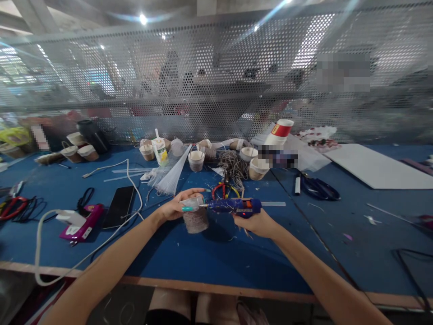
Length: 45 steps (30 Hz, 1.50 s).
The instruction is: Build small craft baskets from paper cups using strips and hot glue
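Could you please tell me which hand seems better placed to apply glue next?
Probably the right hand: it holds the glue gun, nozzle towards the wrapped cup that the left hand holds.

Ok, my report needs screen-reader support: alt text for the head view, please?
A person's right hand holds a blue glue gun, its nozzle pointing at a wrapped cup in the left hand, above a blue table. Beyond lie pliers, heaped cord and more cups; to the left, a phone and a purple power strip.

the one camera sits on the person's head, facing forward and down over a blue tabletop (250, 266), with the left hand (172, 207) and right hand (260, 223) near and a perforated screen (209, 58) beyond.
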Each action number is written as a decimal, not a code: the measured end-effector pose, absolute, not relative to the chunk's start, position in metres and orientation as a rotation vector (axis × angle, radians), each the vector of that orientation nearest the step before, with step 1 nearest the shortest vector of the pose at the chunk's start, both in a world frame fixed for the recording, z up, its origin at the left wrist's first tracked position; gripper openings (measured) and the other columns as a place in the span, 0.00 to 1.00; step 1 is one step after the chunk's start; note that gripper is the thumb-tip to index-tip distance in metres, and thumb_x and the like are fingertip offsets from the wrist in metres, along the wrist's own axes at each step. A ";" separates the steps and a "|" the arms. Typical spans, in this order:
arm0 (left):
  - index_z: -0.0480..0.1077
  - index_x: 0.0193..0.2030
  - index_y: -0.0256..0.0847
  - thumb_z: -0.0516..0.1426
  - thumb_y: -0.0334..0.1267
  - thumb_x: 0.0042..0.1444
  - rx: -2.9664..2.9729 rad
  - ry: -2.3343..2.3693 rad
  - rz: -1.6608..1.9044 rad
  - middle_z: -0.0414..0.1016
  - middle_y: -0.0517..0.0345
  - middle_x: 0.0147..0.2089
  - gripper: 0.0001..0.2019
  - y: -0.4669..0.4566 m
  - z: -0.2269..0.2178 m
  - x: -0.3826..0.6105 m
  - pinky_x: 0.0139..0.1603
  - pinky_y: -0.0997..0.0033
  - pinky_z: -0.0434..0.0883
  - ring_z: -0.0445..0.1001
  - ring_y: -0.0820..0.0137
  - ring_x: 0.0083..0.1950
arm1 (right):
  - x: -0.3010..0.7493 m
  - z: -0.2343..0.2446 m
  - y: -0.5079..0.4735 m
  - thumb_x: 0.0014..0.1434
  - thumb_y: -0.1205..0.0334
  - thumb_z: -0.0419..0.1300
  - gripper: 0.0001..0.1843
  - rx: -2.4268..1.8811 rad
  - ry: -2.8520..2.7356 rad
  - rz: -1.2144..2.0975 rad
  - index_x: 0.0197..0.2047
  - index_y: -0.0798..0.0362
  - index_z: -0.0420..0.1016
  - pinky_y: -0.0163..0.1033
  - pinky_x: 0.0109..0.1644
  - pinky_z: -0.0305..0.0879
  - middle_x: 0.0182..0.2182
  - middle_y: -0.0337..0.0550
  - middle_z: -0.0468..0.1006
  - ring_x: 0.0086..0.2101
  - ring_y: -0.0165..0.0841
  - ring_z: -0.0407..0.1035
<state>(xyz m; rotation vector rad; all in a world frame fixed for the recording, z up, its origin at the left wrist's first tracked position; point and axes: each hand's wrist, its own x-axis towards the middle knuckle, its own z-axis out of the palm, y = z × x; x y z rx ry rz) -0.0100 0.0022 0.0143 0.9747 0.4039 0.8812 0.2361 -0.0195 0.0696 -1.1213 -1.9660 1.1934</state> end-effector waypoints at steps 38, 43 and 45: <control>0.64 0.52 0.35 0.69 0.37 0.24 0.889 0.335 0.763 0.71 0.47 0.44 0.42 -0.005 0.017 -0.005 0.42 0.68 0.66 0.71 0.66 0.39 | 0.230 0.048 -0.021 0.41 0.56 0.60 0.11 -1.166 -1.762 1.394 0.17 0.53 0.64 0.33 0.21 0.61 0.12 0.34 0.64 0.17 0.26 0.58; 0.64 0.53 0.34 0.69 0.36 0.24 0.911 0.319 0.739 0.70 0.49 0.42 0.42 -0.005 0.016 -0.005 0.41 0.71 0.66 0.70 0.67 0.39 | 0.226 0.054 -0.024 0.38 0.60 0.59 0.07 -1.135 -1.838 1.446 0.17 0.53 0.65 0.33 0.23 0.60 0.13 0.33 0.63 0.18 0.25 0.57; 0.64 0.53 0.35 0.68 0.36 0.24 0.907 0.322 0.720 0.70 0.48 0.44 0.41 -0.005 0.016 -0.005 0.42 0.69 0.66 0.71 0.66 0.40 | 0.225 0.053 -0.024 0.38 0.60 0.58 0.07 -1.107 -1.806 1.436 0.17 0.53 0.65 0.34 0.25 0.61 0.14 0.33 0.64 0.19 0.26 0.58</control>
